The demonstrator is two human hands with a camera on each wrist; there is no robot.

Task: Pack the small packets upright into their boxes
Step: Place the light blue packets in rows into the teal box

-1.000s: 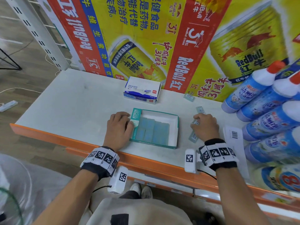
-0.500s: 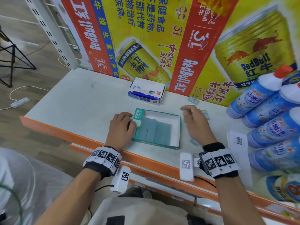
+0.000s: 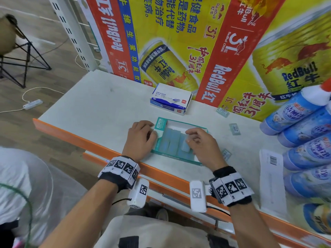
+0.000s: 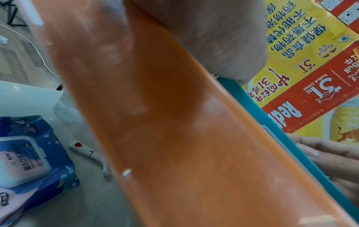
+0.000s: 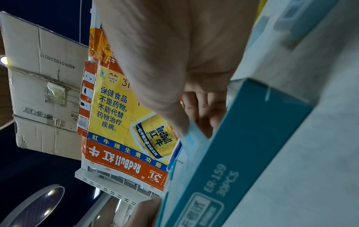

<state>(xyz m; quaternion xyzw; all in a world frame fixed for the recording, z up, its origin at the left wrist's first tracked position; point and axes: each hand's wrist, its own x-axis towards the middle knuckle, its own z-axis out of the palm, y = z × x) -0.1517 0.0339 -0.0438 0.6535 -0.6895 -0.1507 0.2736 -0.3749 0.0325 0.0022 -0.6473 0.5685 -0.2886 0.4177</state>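
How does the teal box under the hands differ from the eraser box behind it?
The teal box lies open with pale blue packets showing; the eraser box is white and blue with its lid over it. The left hand rests against the teal box; the eraser box is untouched. Both sit on the shelf.

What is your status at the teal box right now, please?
Left hand braces the teal box. Right hand lowers a packet into it. Loose packets lie to the right. Nothing in the way.
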